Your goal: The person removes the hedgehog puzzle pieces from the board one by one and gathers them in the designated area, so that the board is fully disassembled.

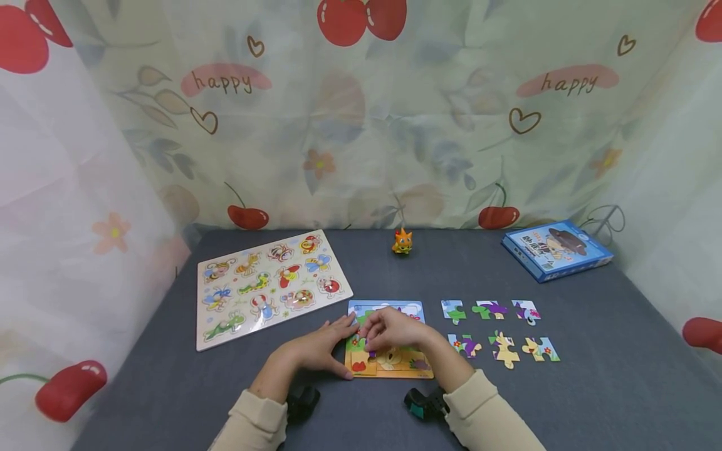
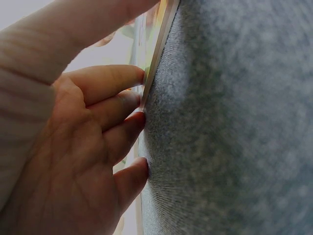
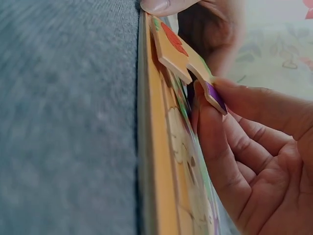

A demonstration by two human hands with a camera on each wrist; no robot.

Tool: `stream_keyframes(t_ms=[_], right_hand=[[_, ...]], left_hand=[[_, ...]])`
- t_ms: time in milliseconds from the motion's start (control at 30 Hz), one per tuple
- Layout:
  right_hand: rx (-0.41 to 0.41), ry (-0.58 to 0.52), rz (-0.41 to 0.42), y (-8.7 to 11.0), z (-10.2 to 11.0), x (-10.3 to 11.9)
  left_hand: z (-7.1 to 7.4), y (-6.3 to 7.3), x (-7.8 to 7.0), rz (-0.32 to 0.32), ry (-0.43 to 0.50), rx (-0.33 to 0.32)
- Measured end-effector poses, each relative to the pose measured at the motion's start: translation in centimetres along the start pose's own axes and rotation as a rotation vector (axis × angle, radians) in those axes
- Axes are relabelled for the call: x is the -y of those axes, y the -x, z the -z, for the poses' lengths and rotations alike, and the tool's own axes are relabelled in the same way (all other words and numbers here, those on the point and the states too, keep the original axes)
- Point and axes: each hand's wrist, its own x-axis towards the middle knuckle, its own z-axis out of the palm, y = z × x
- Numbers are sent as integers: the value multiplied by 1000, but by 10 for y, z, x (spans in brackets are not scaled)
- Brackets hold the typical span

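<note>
A small jigsaw puzzle board (image 1: 405,374) lies flat in the middle of the table. My left hand (image 1: 313,349) steadies its left side, fingers extended along the edge and thumb at the near left corner. In the left wrist view, the fingertips touch the board's rim (image 2: 155,63). My right hand (image 1: 397,329) reaches over the board and pinches a puzzle piece (image 3: 171,49) between thumb and finger. This piece is orange with a red patch and a purple tab. It is tilted, partly raised above the board's near left corner in the right wrist view.
Several loose puzzle pieces (image 1: 505,349) lie in two rows right of the board. A large insect peg board (image 1: 271,288) sits at the left. At the back are a small orange toy figure (image 1: 402,242) and a blue box (image 1: 555,249).
</note>
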Motion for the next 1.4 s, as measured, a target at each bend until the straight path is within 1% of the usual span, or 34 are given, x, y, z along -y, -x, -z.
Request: stream_keyframes(t_ms=[100,333,767,1033,1167,1333,1400], right_hand=[[-20,-1,4,3,2,-1],[-12,-29,21,16,12,-6],[-51,-35,-1,52,26,-15],[-76,-33,-28,71,37,-23],[-97,-28,-36,82,44,-25],[-120,7,-23,98,57,-28],[-133,15,-37,104,62,-30]], left_hand=[[-1,0,0,4,0,2],[-1,-1,-2,16,-9,2],[-1,-2,-3,58,-17,5],[-2,-1,-2,59,-14,3],[-2,-1,-3,59,-9,2],[-1,-1,-4,69,1,5],[-1,-1,-4,73,3,6]])
